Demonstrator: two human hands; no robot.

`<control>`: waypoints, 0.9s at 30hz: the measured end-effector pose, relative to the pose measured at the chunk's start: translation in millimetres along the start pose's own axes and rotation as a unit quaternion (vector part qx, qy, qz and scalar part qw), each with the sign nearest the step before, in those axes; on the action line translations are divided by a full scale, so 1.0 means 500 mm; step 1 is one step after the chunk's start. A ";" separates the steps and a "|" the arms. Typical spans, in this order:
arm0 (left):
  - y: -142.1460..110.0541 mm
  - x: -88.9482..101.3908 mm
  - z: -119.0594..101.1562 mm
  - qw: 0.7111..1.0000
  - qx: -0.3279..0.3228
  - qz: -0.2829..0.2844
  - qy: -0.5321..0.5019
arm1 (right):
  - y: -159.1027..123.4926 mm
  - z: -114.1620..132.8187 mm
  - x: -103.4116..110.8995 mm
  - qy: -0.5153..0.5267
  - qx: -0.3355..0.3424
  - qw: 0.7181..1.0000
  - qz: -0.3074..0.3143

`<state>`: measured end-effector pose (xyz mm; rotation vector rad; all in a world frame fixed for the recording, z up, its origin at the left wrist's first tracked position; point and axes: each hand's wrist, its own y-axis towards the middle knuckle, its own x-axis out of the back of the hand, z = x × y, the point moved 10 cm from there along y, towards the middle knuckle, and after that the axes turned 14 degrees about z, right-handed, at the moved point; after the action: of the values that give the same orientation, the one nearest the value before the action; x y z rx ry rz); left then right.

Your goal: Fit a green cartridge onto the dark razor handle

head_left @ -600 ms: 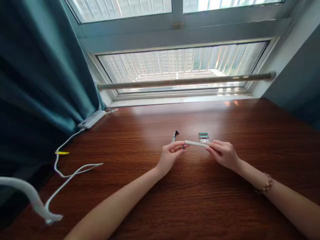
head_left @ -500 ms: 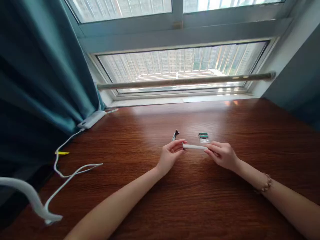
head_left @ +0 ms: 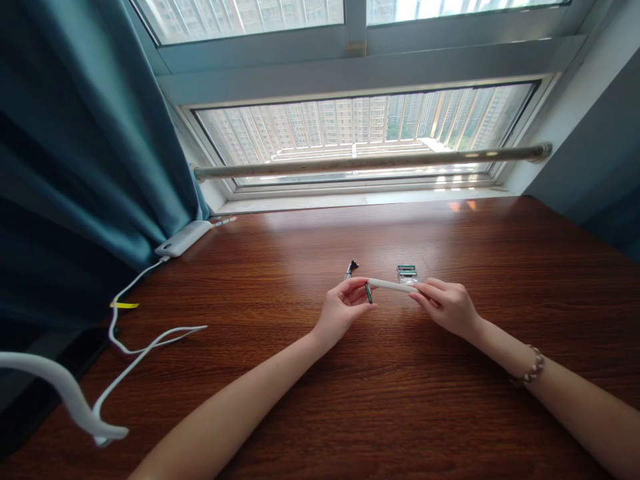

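Observation:
My left hand (head_left: 345, 306) pinches a green-and-black razor cartridge (head_left: 369, 294) between thumb and fingertips. In my right hand (head_left: 447, 305) is one end of a slim white stick (head_left: 391, 285). The stick's other end lies at my left fingertips, just above the cartridge; whether it touches them I cannot tell. Beyond my left hand a razor handle (head_left: 351, 268) with a black tip rests on the table, its lower part hidden by the fingers. Past the stick lies a small clear tray (head_left: 407, 274) with green-edged razor cartridges, its near edge close to my right fingers.
The brown wooden table (head_left: 280, 413) reaches to the window sill. At the left are a white power bank (head_left: 185, 239), a white cable (head_left: 150, 348) with a yellow tag (head_left: 125, 305), and a curved white arm (head_left: 65, 393). A metal rail (head_left: 370, 163) crosses the window; a teal curtain (head_left: 100, 133) hangs left.
The razor cartridge in my left hand has turned and now shows its green side. The left end of the white stick has risen from beside the cartridge to above it.

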<state>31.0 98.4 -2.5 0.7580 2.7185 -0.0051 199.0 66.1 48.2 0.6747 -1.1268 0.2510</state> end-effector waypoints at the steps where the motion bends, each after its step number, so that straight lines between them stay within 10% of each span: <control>1: 0.000 -0.003 0.000 1.000 0.002 0.007 0.004 | 0.000 0.001 -0.001 0.007 0.006 1.000 0.003; 27: -0.004 -0.020 -0.006 0.999 0.012 0.038 0.022 | -0.002 0.012 0.005 -0.012 0.033 0.999 -0.003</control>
<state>37.2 91.9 3.5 0.8784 2.7335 -0.0023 196.0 61.6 51.6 0.7405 -1.1430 0.2763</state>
